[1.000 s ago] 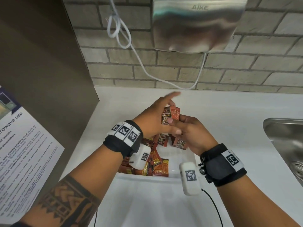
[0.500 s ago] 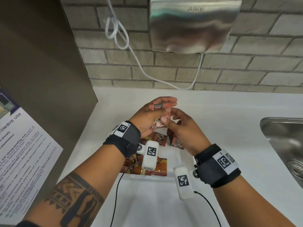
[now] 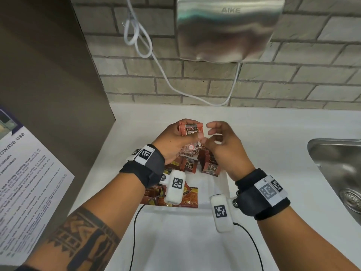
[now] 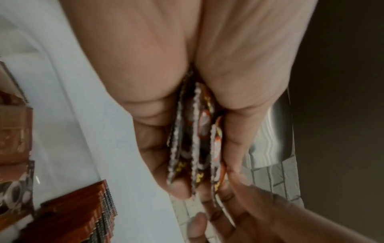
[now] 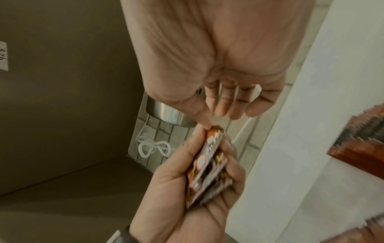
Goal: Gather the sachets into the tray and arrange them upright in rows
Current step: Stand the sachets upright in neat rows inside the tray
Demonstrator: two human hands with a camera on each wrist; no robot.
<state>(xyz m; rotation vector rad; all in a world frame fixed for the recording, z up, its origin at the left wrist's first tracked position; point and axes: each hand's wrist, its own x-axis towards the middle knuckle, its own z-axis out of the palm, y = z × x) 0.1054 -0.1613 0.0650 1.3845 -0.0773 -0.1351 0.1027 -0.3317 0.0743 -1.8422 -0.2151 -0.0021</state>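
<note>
My left hand (image 3: 185,133) grips a small stack of red-brown sachets (image 3: 192,130), held sideways above the far end of the white tray (image 3: 224,184). In the left wrist view the stack (image 4: 197,148) sits edge-on between thumb and fingers. My right hand (image 3: 214,133) hovers just right of it with fingers loosely curled and holding nothing. In the right wrist view its thumb tip (image 5: 205,125) touches the end of the top sachet (image 5: 207,167). A row of upright sachets (image 3: 210,163) stands in the tray. Loose sachets (image 3: 187,198) lie flat at the tray's near left.
The tray sits on a white counter (image 3: 273,133). A steel sink (image 3: 336,165) is at the right. A brown panel (image 3: 48,85) with a paper notice (image 3: 25,184) walls off the left. A hand dryer (image 3: 228,28) and its white cable (image 3: 156,55) hang on the brick wall.
Both hands were pinching the stack together. The left hand has since turned it sideways and lifted it slightly, and the right hand's fingers have come off and moved a little right.
</note>
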